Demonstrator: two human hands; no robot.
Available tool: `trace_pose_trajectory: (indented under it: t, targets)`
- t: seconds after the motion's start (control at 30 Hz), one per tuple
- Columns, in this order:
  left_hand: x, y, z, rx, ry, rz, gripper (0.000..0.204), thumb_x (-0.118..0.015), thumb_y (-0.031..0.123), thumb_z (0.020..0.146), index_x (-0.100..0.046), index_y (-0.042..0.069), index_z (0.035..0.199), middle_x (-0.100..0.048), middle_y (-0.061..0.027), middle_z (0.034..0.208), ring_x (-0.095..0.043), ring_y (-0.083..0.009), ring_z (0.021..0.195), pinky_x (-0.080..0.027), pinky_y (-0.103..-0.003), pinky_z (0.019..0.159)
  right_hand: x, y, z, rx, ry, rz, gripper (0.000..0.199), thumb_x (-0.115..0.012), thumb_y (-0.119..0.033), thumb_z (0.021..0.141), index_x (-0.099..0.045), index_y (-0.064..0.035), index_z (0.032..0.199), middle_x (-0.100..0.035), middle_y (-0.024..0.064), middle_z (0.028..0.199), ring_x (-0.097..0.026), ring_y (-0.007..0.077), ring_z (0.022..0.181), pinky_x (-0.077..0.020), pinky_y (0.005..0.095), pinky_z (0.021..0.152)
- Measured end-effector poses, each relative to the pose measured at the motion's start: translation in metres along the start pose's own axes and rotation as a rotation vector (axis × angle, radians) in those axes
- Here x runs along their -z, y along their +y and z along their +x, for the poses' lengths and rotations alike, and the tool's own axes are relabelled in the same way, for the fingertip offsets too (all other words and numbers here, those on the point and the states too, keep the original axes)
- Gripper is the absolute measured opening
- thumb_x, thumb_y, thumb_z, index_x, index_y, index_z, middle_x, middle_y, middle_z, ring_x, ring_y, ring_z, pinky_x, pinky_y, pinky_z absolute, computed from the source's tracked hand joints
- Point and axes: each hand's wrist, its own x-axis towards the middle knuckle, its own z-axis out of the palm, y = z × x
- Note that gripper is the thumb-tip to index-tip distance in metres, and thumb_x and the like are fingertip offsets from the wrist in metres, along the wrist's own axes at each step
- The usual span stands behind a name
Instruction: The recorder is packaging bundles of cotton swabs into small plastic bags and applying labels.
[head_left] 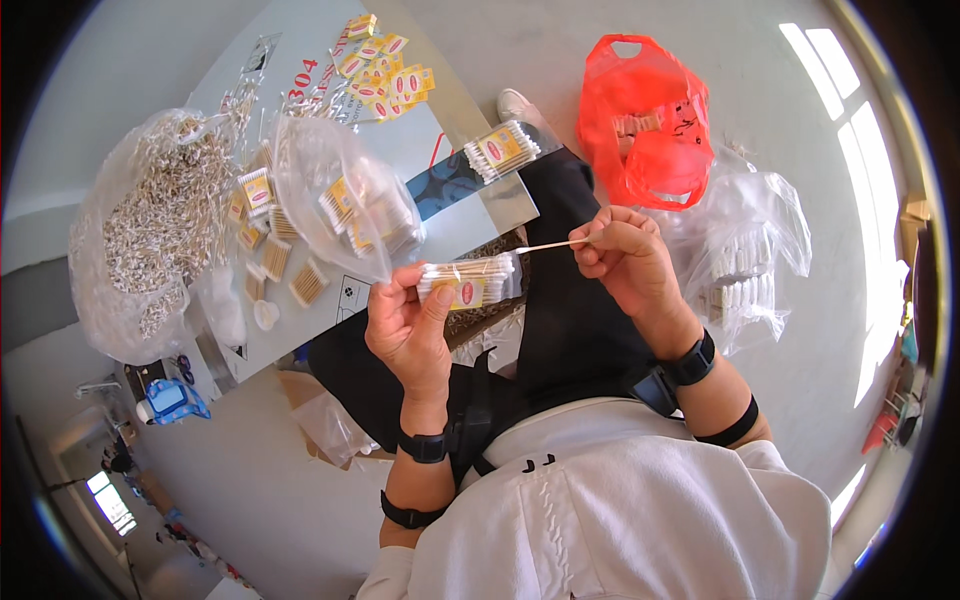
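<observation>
My left hand (412,330) grips a clear packet of cotton swabs (466,282) with a yellow label, thumb over its front. In my right hand (632,255), thumb and fingers pinch the end of a single cotton swab (548,246), its white tip pointing left, close to the packet's right end. Below the packet, between my legs, an open box (478,322) with loose sticks in it is partly hidden. Another swab packet (502,150) lies at the near right corner of the metal-topped table (290,345).
A big clear bag (165,220) of loose swabs and a plastic bag (345,190) of packets stand on the table. Yellow labels (390,78) lie at its far side. To the right, a red bag (642,120) and a clear bag (740,250) of swab bundles rest on the floor.
</observation>
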Motion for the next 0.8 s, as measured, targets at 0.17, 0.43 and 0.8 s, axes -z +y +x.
trace_pose_trajectory:
  t: [0.17, 0.43, 0.8]
  targets:
    - [0.026, 0.009, -0.01, 0.021, 0.042, -0.004, 0.03, -0.071, -0.003, 0.076, -0.056, 0.0, 0.102, -0.061, -0.009, 0.1, -0.059, -0.014, 0.089, -0.046, -0.027, 0.088, -0.011, 0.005, -0.002, -0.006, 0.046, -0.051, 0.008, -0.052, 0.006, 0.073, -0.053, 0.0008, 0.067, -0.062, 0.0198, 0.075, -0.053, 0.0167, 0.056, -0.0373, 0.0245, 0.046]
    - [0.067, 0.01, -0.018, -0.032, 0.186, -0.042, 0.029, -0.071, -0.001, 0.075, -0.056, 0.0, 0.1, -0.062, -0.0093, 0.098, -0.058, -0.0144, 0.088, -0.046, -0.028, 0.087, -0.03, 0.04, 0.012, -0.081, -0.021, -0.715, 0.01, -0.064, -0.006, 0.081, -0.059, -0.0028, 0.073, -0.064, 0.0064, 0.07, -0.055, 0.0075, 0.056, -0.0413, 0.0185, 0.049]
    - [0.091, 0.009, -0.004, 0.088, 0.212, -0.23, 0.03, -0.072, -0.004, 0.073, -0.056, -0.001, 0.098, -0.063, -0.0122, 0.094, -0.061, -0.0163, 0.082, -0.052, -0.028, 0.076, -0.104, 0.013, 0.15, 0.288, -0.226, -1.046, 0.01, -0.062, -0.009, 0.084, -0.06, -0.0007, 0.078, -0.057, -0.0013, 0.063, -0.048, 0.0033, 0.053, -0.0357, 0.0187, 0.046]
